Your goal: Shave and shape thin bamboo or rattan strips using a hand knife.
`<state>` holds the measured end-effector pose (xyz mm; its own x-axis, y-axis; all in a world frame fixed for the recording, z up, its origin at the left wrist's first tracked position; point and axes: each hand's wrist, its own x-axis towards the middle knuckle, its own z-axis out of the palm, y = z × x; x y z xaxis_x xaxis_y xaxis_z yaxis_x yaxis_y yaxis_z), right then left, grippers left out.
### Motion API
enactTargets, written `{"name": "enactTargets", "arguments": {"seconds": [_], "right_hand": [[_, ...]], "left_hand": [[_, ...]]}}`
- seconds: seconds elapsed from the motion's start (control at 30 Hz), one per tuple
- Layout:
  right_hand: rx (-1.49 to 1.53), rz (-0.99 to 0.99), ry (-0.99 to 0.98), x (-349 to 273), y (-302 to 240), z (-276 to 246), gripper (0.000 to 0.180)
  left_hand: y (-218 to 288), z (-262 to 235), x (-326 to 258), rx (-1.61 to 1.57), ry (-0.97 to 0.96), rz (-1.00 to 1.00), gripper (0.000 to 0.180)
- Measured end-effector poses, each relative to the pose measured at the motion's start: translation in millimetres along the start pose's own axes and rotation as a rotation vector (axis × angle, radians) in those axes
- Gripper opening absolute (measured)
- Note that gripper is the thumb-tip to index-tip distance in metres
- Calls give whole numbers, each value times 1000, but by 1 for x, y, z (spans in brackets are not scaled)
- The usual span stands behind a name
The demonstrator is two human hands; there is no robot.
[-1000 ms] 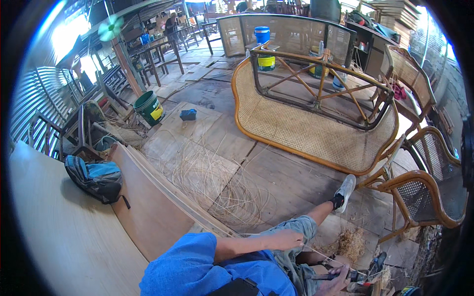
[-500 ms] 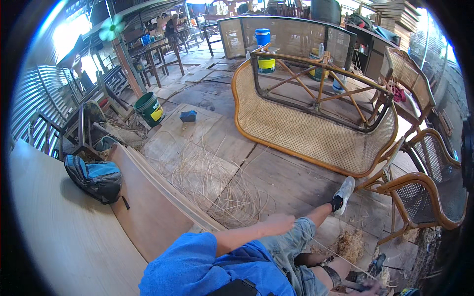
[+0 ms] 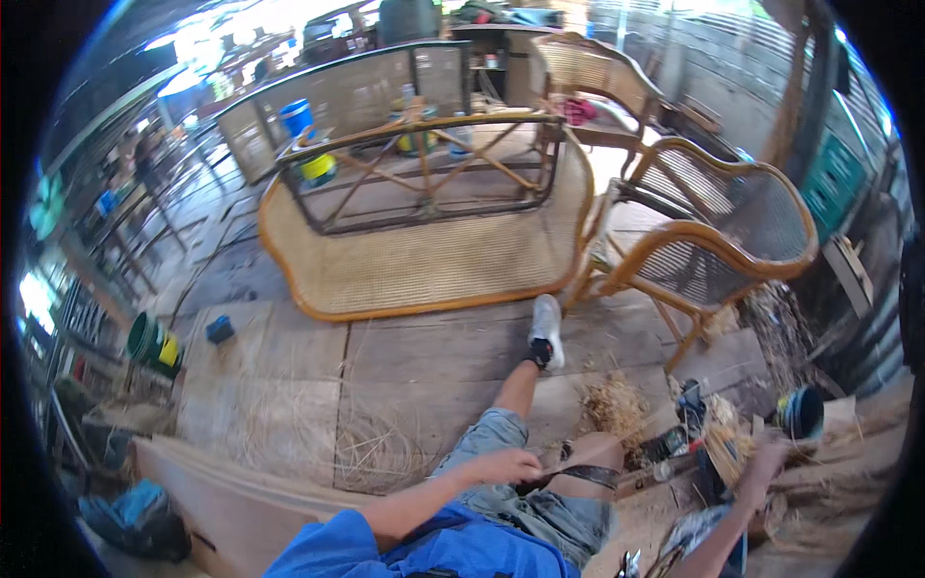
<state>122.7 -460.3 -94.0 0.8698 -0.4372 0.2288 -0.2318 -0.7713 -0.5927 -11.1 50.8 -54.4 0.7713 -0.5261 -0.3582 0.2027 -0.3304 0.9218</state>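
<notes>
My left hand point(image 3: 514, 467) is closed above my lap, beside a dark band point(image 3: 590, 473) lying across my knee. Whatever its fingers hold is too small or hidden to make out. Out to the right, my right hand point(image 3: 767, 455) is stretched toward a small dark bucket point(image 3: 800, 412) with a blue and yellow side; its fingers are blurred. Between the hands lie a wood block and tools, too smeared to name, with a heap of pale shavings point(image 3: 617, 405) beyond them. A pair of pliers or cutters point(image 3: 628, 563) shows by my lap at the lower edge.
Ahead, a cane-woven rattan bench point(image 3: 414, 279) lies tipped over. A rattan armchair point(image 3: 718, 217) stands to its right, another chair point(image 3: 597, 82) behind. Loose cane strands point(image 3: 376, 448) cover boards at left, near a green bucket point(image 3: 154, 345) and a backpack point(image 3: 140, 520).
The view has swung right, bringing the small bucket and the right side in. My right hand has moved out toward the bucket. The thin strand seen earlier between my hands no longer shows clearly.
</notes>
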Motion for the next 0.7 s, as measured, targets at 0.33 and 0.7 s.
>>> {"name": "enactTargets", "arguments": {"seconds": [0.33,0.7], "right_hand": [[534,507,-360,-198,-103,-19,23],[327,395,-307,-237,-105,28,38]], "left_hand": [[39,66,76,205,-114,57,30],[60,55,51,657,-145,-39,39]]}}
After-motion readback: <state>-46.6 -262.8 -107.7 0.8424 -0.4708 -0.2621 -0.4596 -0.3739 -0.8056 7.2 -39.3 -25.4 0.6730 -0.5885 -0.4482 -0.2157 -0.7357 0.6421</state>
